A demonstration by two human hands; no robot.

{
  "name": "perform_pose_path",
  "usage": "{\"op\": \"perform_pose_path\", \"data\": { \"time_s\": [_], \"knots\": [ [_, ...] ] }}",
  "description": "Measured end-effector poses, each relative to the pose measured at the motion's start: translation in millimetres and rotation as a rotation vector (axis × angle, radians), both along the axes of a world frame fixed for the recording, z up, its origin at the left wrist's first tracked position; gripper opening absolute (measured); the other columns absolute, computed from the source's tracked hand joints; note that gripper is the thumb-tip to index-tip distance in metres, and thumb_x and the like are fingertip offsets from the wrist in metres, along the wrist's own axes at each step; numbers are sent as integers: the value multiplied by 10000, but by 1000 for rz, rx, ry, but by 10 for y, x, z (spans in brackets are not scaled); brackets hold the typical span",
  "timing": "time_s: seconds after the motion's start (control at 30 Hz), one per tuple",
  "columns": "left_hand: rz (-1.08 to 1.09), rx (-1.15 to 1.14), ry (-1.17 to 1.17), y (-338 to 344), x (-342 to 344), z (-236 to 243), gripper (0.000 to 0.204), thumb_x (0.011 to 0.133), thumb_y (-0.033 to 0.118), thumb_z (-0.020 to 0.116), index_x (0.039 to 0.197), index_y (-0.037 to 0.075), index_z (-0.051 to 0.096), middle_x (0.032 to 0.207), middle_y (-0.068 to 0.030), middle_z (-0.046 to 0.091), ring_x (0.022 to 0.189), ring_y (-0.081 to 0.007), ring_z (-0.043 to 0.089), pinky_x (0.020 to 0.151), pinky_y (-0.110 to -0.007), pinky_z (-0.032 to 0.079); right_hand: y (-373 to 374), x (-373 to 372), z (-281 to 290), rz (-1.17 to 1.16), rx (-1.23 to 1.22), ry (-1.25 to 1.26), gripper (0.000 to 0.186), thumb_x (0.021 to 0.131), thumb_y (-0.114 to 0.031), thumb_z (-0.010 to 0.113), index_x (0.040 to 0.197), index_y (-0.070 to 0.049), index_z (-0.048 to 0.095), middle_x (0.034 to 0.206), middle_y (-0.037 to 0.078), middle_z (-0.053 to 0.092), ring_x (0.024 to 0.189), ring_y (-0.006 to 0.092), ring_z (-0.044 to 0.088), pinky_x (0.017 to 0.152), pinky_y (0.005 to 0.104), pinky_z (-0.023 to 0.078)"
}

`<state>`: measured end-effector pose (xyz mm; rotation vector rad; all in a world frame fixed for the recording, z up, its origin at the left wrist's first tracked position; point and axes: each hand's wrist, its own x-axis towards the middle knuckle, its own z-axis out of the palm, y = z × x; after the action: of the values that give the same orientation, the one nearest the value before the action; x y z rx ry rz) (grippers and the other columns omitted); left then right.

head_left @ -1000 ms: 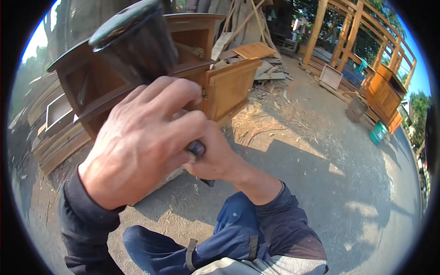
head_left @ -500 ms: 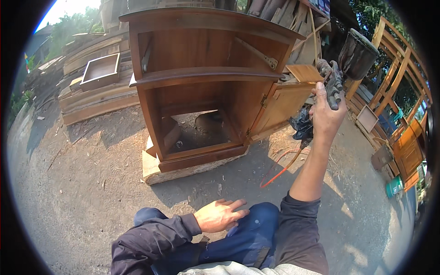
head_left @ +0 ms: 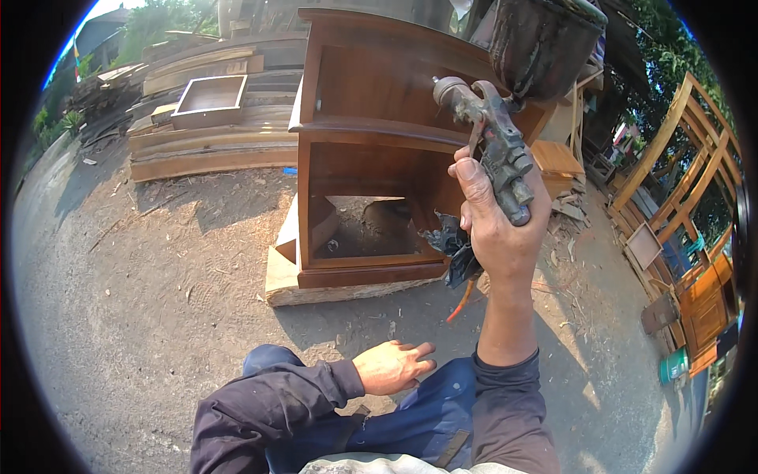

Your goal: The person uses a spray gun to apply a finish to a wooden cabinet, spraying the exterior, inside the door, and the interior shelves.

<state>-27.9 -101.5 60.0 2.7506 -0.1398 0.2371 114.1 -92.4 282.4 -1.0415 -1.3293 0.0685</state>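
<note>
My right hand is closed round the grip of a grimy spray gun, raised in front of the cabinet. The gun's nozzle end points left toward the upper opening, and a dark paint cup sits above it. Black plastic wraps the gun's lower end, where an orange hose hangs. The brown wooden cabinet stands upright with an upper and a lower opening; the gun and hand hide part of its right side. My left hand rests by my knee with fingers stretched out, holding nothing.
Wood offcuts lift the cabinet off the ground. Stacked planks with a drawer on top lie at the left. At the right are a wooden frame, a panelled door and a green bucket.
My right hand has brought the spray gun left and nearer, across the cabinet's front. The view has shifted, so the cabinet appears farther right. My left hand has stayed by my knee.
</note>
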Motion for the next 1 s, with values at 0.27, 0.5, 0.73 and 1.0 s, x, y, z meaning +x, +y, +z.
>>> {"op": "perform_pose_path", "data": {
  "time_s": [0.27,0.5,0.73,1.0],
  "knots": [
    [18,9,-47,-2,-92,2,444,901,263,733,1263,62,571,1417,-168,481,1009,-316,686,898,-451,554,120,-518,195,299,-26,-93,482,958,-230,781,1357,-32,596,985,52,727,895,106,686,809,259,555],
    [25,15,-13,8,-135,99,439,909,267,743,1257,57,576,1430,-177,478,948,-334,706,900,-453,553,71,9,389,2,45,-105,388,947,-224,799,1247,-18,663,900,17,703,767,60,632,684,213,512],
    [2,-7,-25,16,-60,171,420,909,267,744,1252,84,586,1393,-155,513,962,-308,711,881,-446,560,-390,815,445,-309,-62,49,246,958,-159,771,1136,-4,703,958,82,751,775,122,707,477,222,471],
    [16,-23,-1,53,51,87,402,912,286,749,1240,74,650,1328,-143,579,1059,-315,702,897,-433,585,-723,1766,363,-614,-56,53,288,966,-250,763,1147,-40,685,778,54,724,474,62,534,423,230,434]
  ]
}}
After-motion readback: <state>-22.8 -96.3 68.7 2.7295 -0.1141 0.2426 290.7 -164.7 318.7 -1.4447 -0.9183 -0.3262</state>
